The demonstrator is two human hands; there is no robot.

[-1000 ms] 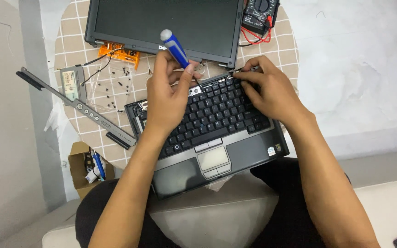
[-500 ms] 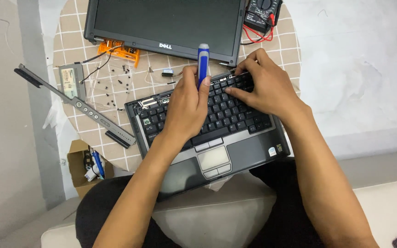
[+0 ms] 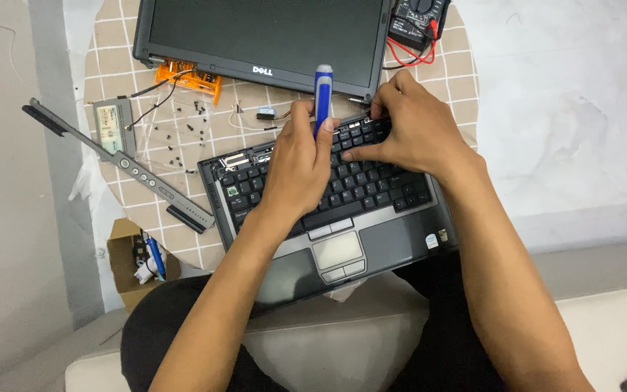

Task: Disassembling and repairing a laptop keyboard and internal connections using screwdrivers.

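The left hand [image 3: 300, 170] is closed around a blue-handled screwdriver with a white cap [image 3: 323, 94], holding it nearly upright with the tip down at the top edge of the black laptop keyboard [image 3: 328, 181]; the tip itself is hidden behind the fingers. The right hand [image 3: 408, 134], at about 2 o'clock from the left, holds no tool: its fingers are curled and pressed on the upper right keys and the keyboard's rear edge, so it bears on the keyboard rather than clasping anything. The keyboard sits in the grey laptop base [image 3: 371, 239], which lies half on the person's lap and half on the checked round desk [image 3: 110, 43]. Judging by how things lie, the dismantling is well along: the black laptop screen panel [image 3: 263, 33] lies detached at 12 o'clock, a long grey hinge-cover strip with round buttons [image 3: 121, 163] lies at 9 o'clock, and small dark loose screws [image 3: 183, 127] are scattered between them beside an orange plastic part [image 3: 189, 76]. The keyboard looks still seated in the base, so freeing and lifting it seems left to do. A black multimeter with red leads [image 3: 419, 18] sits at 1 o'clock, and a small cardboard box of tools [image 3: 136, 261] stands on the floor at 8 o'clock.
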